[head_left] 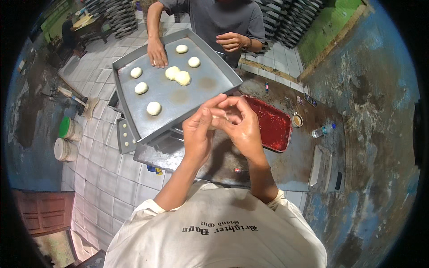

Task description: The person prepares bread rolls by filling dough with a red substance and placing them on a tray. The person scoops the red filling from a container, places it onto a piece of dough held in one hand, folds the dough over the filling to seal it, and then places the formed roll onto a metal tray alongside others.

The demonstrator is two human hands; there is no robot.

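My left hand (199, 129) and my right hand (239, 124) are cupped together around a small pale piece of dough (220, 117), mostly hidden by my fingers. They hover over a dark metal table (286, 169), just in front of a large grey baking tray (210, 85) that carries several round white dough balls (153, 108). A red tray of filling (272, 127) lies right beside my right hand. Across the tray a person in a grey shirt rests one hand (157, 52) on the tray near the dough balls and holds the other hand (230, 42) closed at chest height.
A small cup (297, 119), a clear plastic bottle (322, 130) and a white scale (321, 169) sit on the table to the right. Stacked dark trays (117, 15) stand behind. Two lidded buckets (69, 129) are on the tiled floor to the left.
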